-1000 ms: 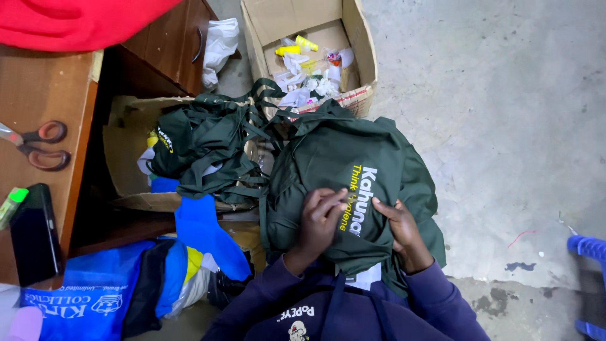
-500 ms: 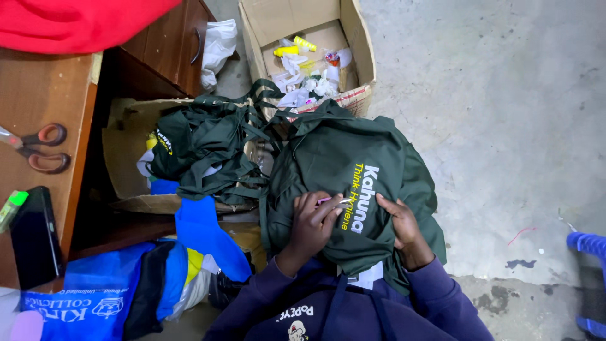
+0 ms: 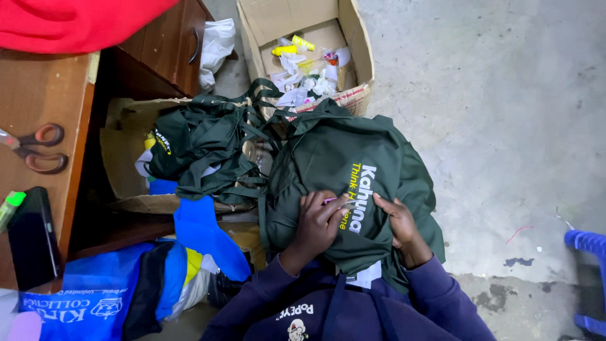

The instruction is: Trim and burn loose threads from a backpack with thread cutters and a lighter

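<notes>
A dark green cloth bag (image 3: 344, 164) with white and yellow print lies across my lap. My left hand (image 3: 315, 224) rests on its lower left part, fingers curled, pinching a small pinkish thing (image 3: 331, 201) against the fabric near the print. My right hand (image 3: 398, 221) presses on the bag's right side, gripping the cloth beside the print. Both sleeves are dark purple.
More green bags (image 3: 202, 151) are heaped in a flat cardboard box (image 3: 120, 145) at left. An open carton (image 3: 303, 38) holds scraps. A wooden desk (image 3: 44, 126) carries scissors (image 3: 35, 148) and a phone (image 3: 31, 237). Blue bags (image 3: 95, 297) lie below. A blue chair edge (image 3: 587, 246) stands at right.
My left hand has shifted slightly right toward the print, and a small pinkish thing shows at its fingertips. The right hand stays on the bag.
</notes>
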